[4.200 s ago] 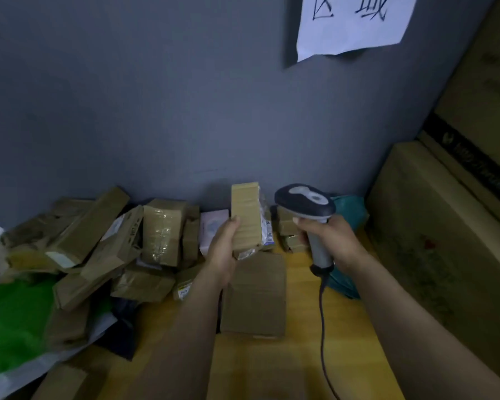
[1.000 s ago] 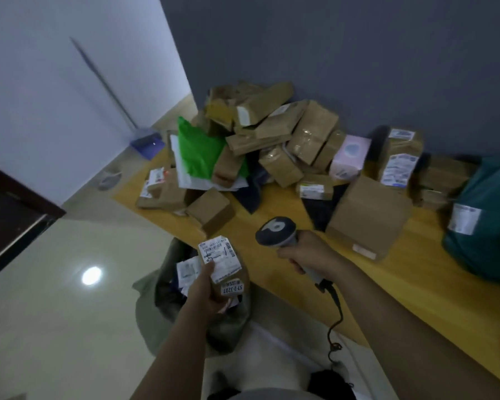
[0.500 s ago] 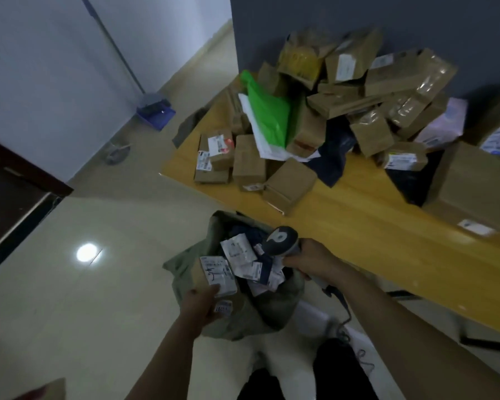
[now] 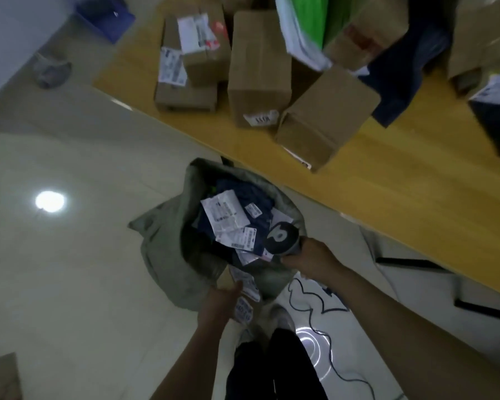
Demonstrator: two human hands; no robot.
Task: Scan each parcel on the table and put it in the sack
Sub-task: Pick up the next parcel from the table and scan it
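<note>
Head view: the left hand (image 4: 218, 298) is wrapped round a small parcel (image 4: 244, 285) at the near edge of the sack (image 4: 165, 255). The right hand (image 4: 309, 262) grips the scanner (image 4: 282, 236) over the sack. The parcel looks light and stiff, a card box with smooth paper labels; hold its flat sides. The sack is soft, floppy cloth on the floor.

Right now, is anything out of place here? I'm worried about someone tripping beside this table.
Yes: the cable of the scanner lies in loose loops on the floor beside the sack, close to the person's legs, where a foot might snag it. Nothing else stands out.
</note>
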